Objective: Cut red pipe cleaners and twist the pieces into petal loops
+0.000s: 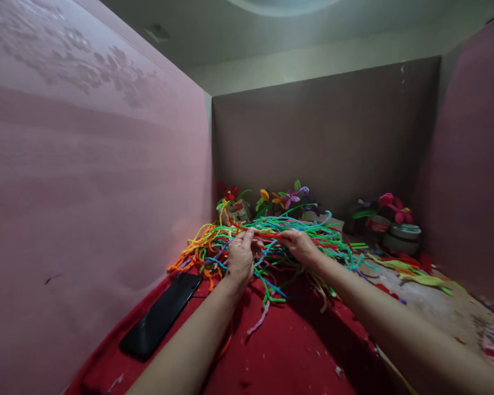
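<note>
My left hand [242, 255] pinches a red pipe cleaner [267, 236] between thumb and fingers, in front of a big tangled heap of pipe cleaners [333, 241]. The red strand stretches across to my right hand [298, 246], whose fingertips are closed on its other side. Green, blue, orange, pink and purple strands make up the heap, and some hang toward me over the red cloth [271, 351]. Whether the red piece is one strand or more, I cannot tell.
A black phone [161, 317] lies on the cloth at left. Fuzzy flowers [290, 198] stand behind the heap. At right are a lidded jar [401, 238], pink flowers [395, 208] and loose yellow-green strands [426, 278]. Pink panels [86, 192] rise on both sides.
</note>
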